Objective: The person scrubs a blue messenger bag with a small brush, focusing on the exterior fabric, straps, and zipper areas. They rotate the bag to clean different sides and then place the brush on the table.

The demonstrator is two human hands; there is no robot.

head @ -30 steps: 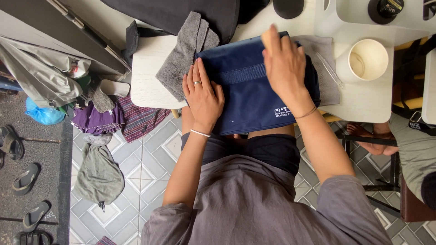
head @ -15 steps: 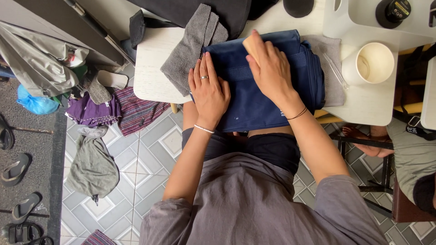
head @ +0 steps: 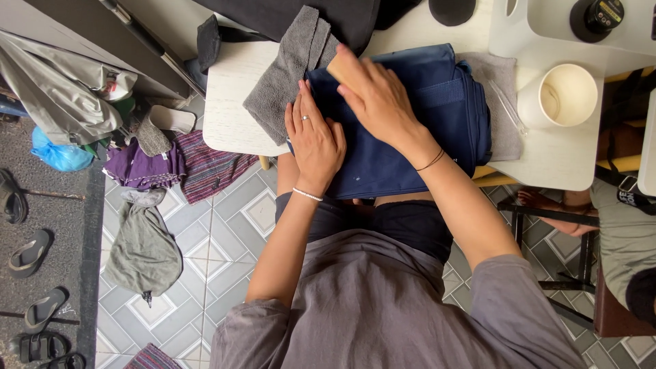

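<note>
A folded navy blue garment [head: 430,130] lies on a small white table [head: 229,119] in front of me. My left hand [head: 316,140] rests flat on the garment's left part, fingers together, a ring on one finger. My right hand [head: 379,99] crosses over it near the garment's upper left corner. Its fingers are closed around a small tan block-like thing [head: 339,67], which is pressed against the fabric. A grey cloth [head: 283,75] hangs over the table just left of the garment.
A white paper cup [head: 564,96] stands right of the garment, on a pale grey cloth [head: 504,133]. Black fabric [head: 321,14] lies at the table's far side. Clothes [head: 143,249] and sandals [head: 31,249] litter the tiled floor at left. Another person's foot [head: 553,201] shows at right.
My right hand has slid leftward across the navy garment with the tan block, from its right part to the upper left corner. My left hand has stayed flat in about the same place.
</note>
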